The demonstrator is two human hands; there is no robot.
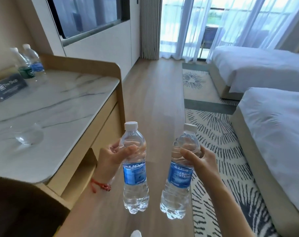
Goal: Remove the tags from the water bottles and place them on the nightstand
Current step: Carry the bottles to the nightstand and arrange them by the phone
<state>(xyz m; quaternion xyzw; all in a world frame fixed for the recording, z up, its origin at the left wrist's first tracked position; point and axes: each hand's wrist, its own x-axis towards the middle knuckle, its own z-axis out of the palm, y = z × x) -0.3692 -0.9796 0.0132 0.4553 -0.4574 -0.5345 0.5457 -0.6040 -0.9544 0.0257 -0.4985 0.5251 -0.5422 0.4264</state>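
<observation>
The left hand [113, 155] is closed around the upper part of one water bottle [135, 170], just above its blue label. The right hand [199, 157] is closed around the upper part of a second water bottle [179, 171] in the same way. Both bottles are held upright in the air above the wooden floor [154, 100], close beside each other but not touching. Each has a white cap. The fingers [128, 149] cover part of each bottle's shoulder, so no tag can be made out on either one. The words on the labels are too blurry to read.

A red string bracelet [100, 185] sits on the left wrist.

To the left is a counter [59, 103] with a marble top. Near its back left corner stand two more bottles [29, 61], blurry and close together. A dark sign [8, 88] stands at the left edge, partly cut off. A clear glass thing [29, 136] lies near the front edge; its shape is hard to tell.

Two white beds [273, 117] are at the right, both cut off by the edge. A patterned rug [213, 142] lies beside them. A small white thing at the bottom edge is mostly cut off.
</observation>
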